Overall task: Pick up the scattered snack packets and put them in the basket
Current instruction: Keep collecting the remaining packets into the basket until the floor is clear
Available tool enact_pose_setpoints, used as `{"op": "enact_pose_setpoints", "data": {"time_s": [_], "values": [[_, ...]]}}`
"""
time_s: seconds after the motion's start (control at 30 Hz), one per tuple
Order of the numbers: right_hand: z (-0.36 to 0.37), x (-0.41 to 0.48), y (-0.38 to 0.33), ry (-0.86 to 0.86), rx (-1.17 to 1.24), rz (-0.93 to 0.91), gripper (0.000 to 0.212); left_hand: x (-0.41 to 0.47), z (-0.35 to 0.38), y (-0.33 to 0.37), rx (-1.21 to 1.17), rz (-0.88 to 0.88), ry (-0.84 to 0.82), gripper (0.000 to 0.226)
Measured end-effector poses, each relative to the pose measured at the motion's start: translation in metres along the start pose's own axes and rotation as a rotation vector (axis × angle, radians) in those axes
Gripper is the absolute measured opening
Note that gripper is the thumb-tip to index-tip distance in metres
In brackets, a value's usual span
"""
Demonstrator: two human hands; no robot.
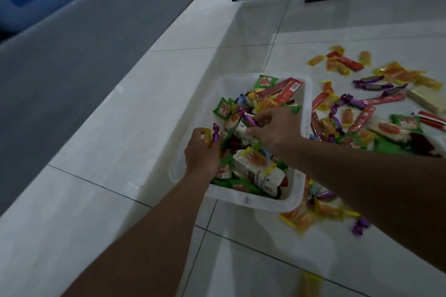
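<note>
Release low inside the basket (pixel 246 199) would serve best, so nothing bounces out. The left hand (pixel 201 152) grips purple and yellow packets (pixel 215 134) and the right hand (pixel 272 128) pinches a purple packet (pixel 319 120), both above the heap. More snack packets (pixel 362 123) lie scattered on the floor (pixel 217 31) beside it.
</note>
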State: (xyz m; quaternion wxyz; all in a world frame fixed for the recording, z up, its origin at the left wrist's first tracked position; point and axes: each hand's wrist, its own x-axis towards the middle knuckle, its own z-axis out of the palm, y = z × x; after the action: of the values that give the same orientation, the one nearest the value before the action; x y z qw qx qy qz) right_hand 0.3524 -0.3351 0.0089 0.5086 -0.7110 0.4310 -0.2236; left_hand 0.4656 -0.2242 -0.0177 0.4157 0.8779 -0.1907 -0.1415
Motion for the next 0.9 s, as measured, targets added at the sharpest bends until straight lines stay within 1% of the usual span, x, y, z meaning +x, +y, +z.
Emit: {"op": "enact_pose_setpoints", "data": {"time_s": [0.13, 0.27, 0.33, 0.4, 0.47, 0.53, 0.63, 0.7, 0.8, 0.9], "values": [[0.012, 0.009, -0.008, -0.041, 0.088, -0.004, 0.028, 0.002, 0.0, -0.001, -0.071, -0.034, -0.051, 0.039], [0.015, 0.005, -0.001, -0.098, -0.019, -0.074, 0.037, -0.006, -0.006, -0.008, 0.023, 0.016, -0.057, 0.046], [0.011, -0.001, 0.007, -0.104, -0.037, -0.07, 0.044, -0.013, -0.007, -0.008, 0.052, 0.05, -0.061, 0.047], [0.001, -0.008, 0.014, -0.087, -0.023, -0.046, 0.045, -0.021, -0.007, -0.004, 0.07, 0.086, -0.063, 0.047], [-0.013, -0.018, 0.02, -0.049, 0.0, -0.04, 0.044, -0.031, -0.005, 0.003, 0.081, 0.127, -0.067, 0.045], [-0.031, -0.031, 0.027, -0.024, -0.029, -0.08, 0.044, -0.043, -0.003, 0.012, 0.078, 0.167, -0.07, 0.039], [-0.06, -0.053, 0.042, 0.002, -0.068, -0.116, 0.045, -0.061, 0.004, 0.029, 0.022, 0.196, -0.051, 0.036], [-0.081, -0.068, 0.051, 0.027, -0.085, -0.093, 0.047, -0.075, 0.012, 0.042, -0.009, 0.214, -0.051, 0.038], [-0.113, -0.087, 0.063, 0.067, -0.09, -0.061, 0.052, -0.101, 0.031, 0.062, -0.029, 0.245, -0.093, 0.039], [-0.145, -0.106, 0.077, 0.09, -0.085, -0.037, 0.048, -0.137, 0.056, 0.078, -0.042, 0.312, -0.153, 0.035]]}}
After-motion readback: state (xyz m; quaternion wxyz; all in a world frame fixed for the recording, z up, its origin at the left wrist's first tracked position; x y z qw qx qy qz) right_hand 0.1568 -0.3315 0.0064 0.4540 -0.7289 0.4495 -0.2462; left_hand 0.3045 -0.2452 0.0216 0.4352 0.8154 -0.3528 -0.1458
